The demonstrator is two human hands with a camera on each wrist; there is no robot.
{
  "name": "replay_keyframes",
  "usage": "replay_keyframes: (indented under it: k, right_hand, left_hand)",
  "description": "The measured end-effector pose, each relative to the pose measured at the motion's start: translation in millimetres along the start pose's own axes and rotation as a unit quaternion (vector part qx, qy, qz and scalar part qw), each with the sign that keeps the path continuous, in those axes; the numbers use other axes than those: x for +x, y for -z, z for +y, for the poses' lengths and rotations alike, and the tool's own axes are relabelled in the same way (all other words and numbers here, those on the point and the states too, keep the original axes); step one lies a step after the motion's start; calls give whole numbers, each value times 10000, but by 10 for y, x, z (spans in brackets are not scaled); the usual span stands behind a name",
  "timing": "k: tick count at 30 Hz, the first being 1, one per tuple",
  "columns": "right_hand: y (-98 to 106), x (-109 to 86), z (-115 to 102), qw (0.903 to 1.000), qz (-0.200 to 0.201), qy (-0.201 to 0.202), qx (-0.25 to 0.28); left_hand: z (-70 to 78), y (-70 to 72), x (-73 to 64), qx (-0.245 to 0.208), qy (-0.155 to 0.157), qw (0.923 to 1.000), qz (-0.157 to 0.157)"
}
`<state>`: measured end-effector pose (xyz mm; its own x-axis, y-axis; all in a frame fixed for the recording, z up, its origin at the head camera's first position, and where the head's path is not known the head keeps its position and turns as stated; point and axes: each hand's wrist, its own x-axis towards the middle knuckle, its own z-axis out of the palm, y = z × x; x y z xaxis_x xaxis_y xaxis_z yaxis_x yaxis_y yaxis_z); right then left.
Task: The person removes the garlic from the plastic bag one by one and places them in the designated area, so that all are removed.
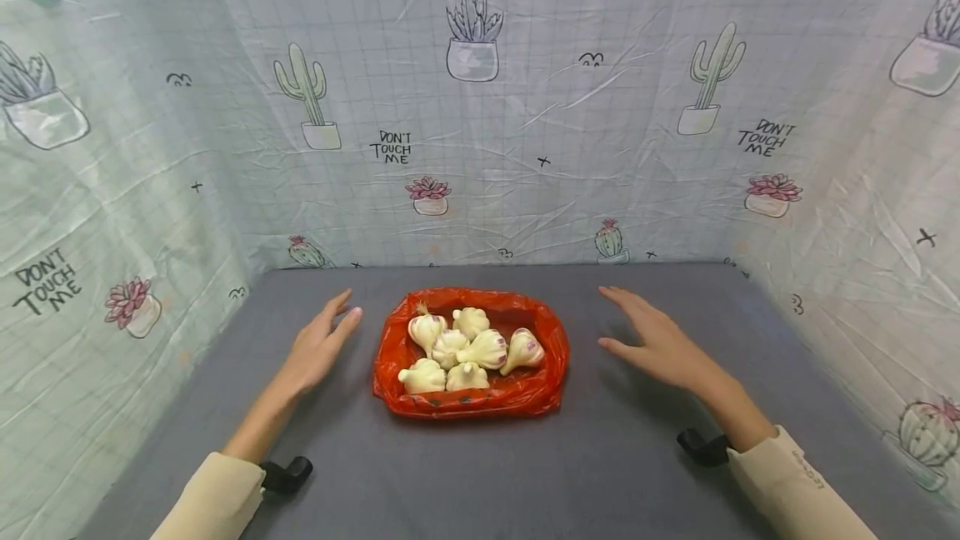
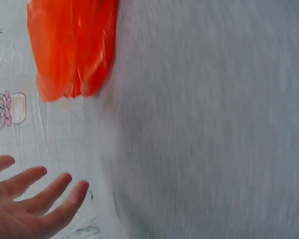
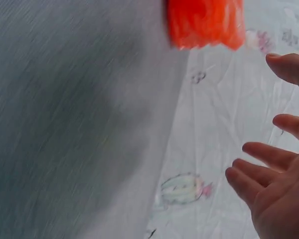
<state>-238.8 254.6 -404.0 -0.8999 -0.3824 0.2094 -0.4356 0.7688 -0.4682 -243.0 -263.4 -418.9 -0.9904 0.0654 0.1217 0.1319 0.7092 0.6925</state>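
In the head view a red plastic bag (image 1: 468, 407) sits on the grey table with its mouth rolled wide. Several garlic bulbs (image 1: 483, 350), whitish with purple streaks, lie inside it. My left hand (image 1: 318, 344) hovers to the left of the bag, fingers spread and nothing in them. On the other side, my right hand (image 1: 660, 344) is held apart from the bag, its fingers extended and the palm turned inward. Both wrist views show the bag's orange-red side (image 2: 72, 50) beyond bare, spread fingers (image 3: 269, 157).
The grey table (image 1: 480, 482) reaches back to a pale curtain (image 1: 525, 107) printed with cacti and lettering, which also hangs along both sides. A black wrist camera (image 1: 287, 475) is on the left forearm, another black camera (image 1: 702, 447) on the right.
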Motion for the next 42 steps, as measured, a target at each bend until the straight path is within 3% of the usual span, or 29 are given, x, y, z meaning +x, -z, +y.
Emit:
replay_keyframes:
  k: [7,10,13,21,36,42]
  right_hand:
    - [-97,123,-205,9938,498,754,642]
    - [-132,189,-298,9919,442,908,771]
    - [-170,249,-389,9938,231,950,538]
    - [-241,396,-659,9934,-228,1107,-210]
    - [-306,672,-856,9879,-1135,1058,84]
    - [-266,709,-885,9859,-1362,959,133]
  left_hand:
    - [100,-153,-23,-1351,413,9900,31]
    - [118,-228,-22,-1746,598,9828,9]
    - [133,-288,-5,-1975,733,9775,-66]
    - [147,-369,96,-1849,753,9798,-131]
    - [150,-434,170,-1454,787,9856,-361]
    - [121,-448,193,-1653,883,9798,-696]
